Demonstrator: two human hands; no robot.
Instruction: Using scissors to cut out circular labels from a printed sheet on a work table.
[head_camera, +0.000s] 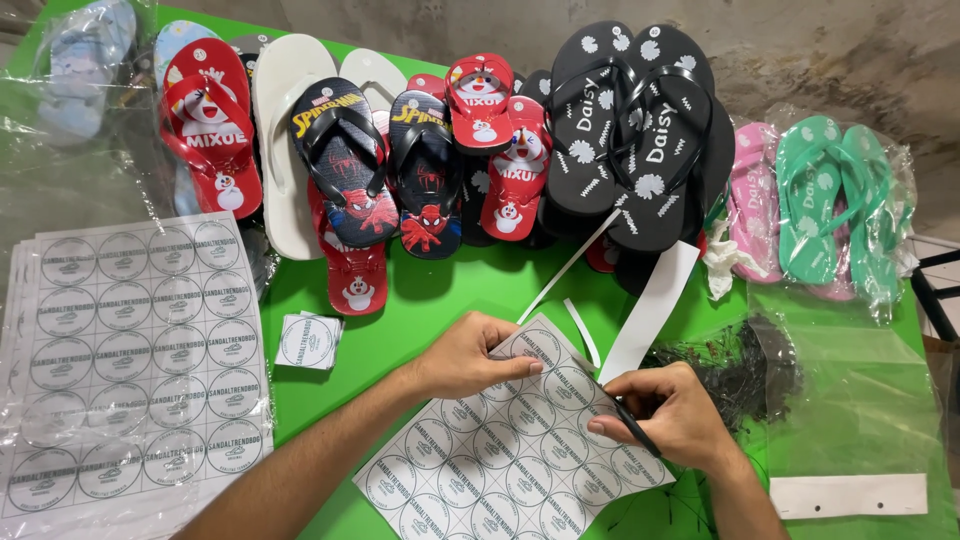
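Down on the green table (440, 300), rows of flip-flops (620, 130) lie above a sheet of round labels (500, 455). Its top edge is pinched by the left hand (470, 355); the right hand (665, 415), fingers curled, grips black scissors (632, 425) cutting into it.

Green bench (440, 300). Far edge: red flip-flops (212, 125), black flip-flops (630, 130), pink pair (752, 195) and green pair (830, 195) bagged. Left: stack of sticker sheets (130, 360) in plastic. Right: heap of black ties (745, 365).
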